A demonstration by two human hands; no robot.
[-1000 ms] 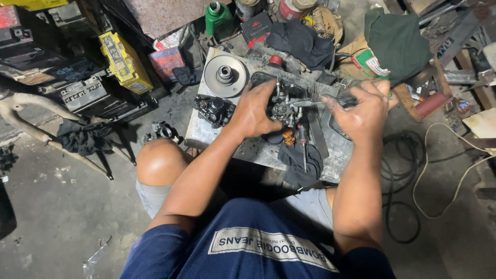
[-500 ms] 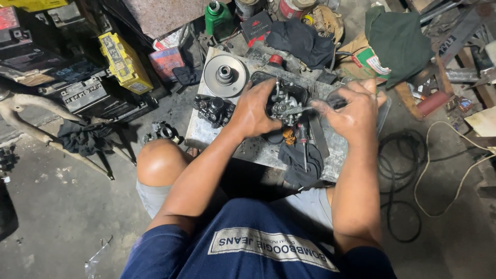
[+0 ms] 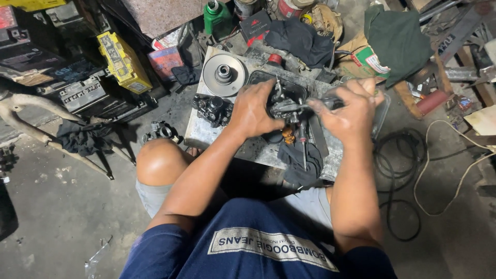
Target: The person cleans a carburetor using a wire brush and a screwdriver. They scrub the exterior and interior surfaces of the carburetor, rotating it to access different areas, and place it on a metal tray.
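On a low grey work block (image 3: 206,135) between the knees, the left hand (image 3: 254,109) closes its fingers around a small dark metal mechanical part (image 3: 283,106) and holds it firm. The right hand (image 3: 352,109) is wrapped around the handle of a tool (image 3: 323,103) whose tip reaches into the part, just beyond the left fingertips. To do this well, I think the left grip should stay steady and the tool should stay in line with the part, so it does not slip. Under the part sits a shallow dark tray (image 3: 383,111); what lies in it is mostly hidden by the hands. Left of the left fingers rest a round silver pulley disc (image 3: 223,74) and a black cluster of parts (image 3: 213,109). Below the fingers lies a dark rag (image 3: 299,161).
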